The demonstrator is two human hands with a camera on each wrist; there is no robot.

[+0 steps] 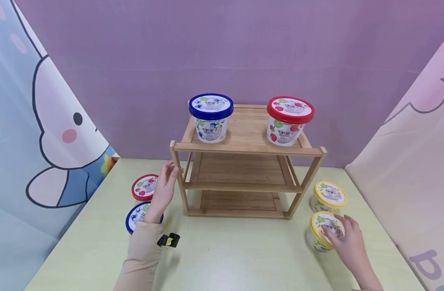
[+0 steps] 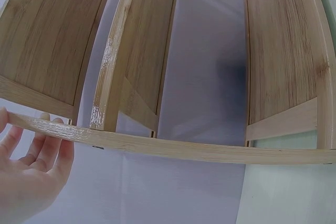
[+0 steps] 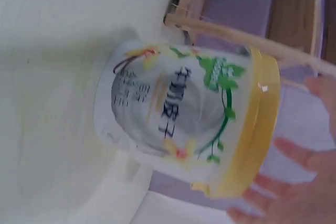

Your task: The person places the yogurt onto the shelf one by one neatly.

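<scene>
At the wooden rack's [image 1: 240, 149] left front post, my left hand [image 1: 164, 188] grips the upright near the top shelf; in the left wrist view the hand [image 2: 37, 166] has fingers behind the post [image 2: 199, 149] and thumb in front. My right hand [image 1: 349, 242] is over the nearer yellow-lidded tub [image 1: 318, 238], fingers spread at its lid. The right wrist view shows that tub [image 3: 173, 108] with the hand's [image 3: 299, 187] fingers beside the yellow lid; whether they touch it I cannot tell. On the top shelf stand a blue-lidded tub [image 1: 212, 117] and a red-lidded tub [image 1: 289, 121].
Behind the nearer yellow-lidded tub stands another [image 1: 329, 196], right of the rack. Left of the rack are a red-lidded tub [image 1: 143, 188] and a blue-lidded tub [image 1: 136, 216], partly hidden by my left arm. A purple cloth [image 1: 244, 48] hangs behind the table [image 1: 236, 254].
</scene>
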